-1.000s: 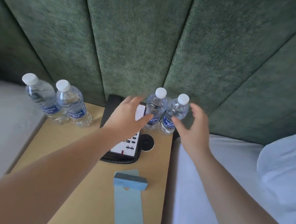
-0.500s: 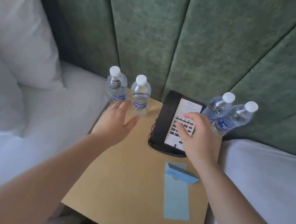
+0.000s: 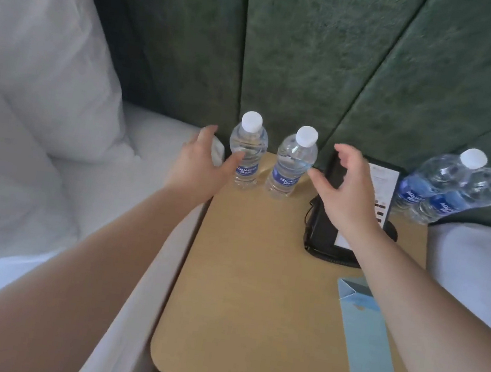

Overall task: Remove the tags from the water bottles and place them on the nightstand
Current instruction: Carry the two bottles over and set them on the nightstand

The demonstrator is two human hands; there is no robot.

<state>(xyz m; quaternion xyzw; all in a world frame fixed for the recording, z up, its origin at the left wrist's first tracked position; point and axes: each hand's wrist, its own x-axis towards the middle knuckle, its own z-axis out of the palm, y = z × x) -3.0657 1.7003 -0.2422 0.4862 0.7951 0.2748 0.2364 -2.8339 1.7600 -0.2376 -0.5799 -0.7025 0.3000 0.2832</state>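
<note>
Two clear water bottles with white caps and blue labels stand at the nightstand's (image 3: 254, 296) back left: one (image 3: 247, 151) further left, one (image 3: 292, 165) beside it. Two more bottles (image 3: 432, 182) (image 3: 471, 193) lean at the back right. My left hand (image 3: 200, 161) is open just left of the left bottle, thumb almost at its label. My right hand (image 3: 347, 186) is open just right of the second bottle, fingers spread. Flat on the wood at the front right lie light blue paper tags (image 3: 365, 335), partly under my right forearm.
A black desk phone (image 3: 326, 227) with a white key panel sits behind my right hand. White bedding and pillows (image 3: 31, 95) border the nightstand on the left, another white bed (image 3: 477, 263) on the right. A green padded headboard (image 3: 302, 53) rises behind.
Both hands have moved from the right-hand pair of bottles across to the left-hand pair, and now flank it. My view has swung left with them.
</note>
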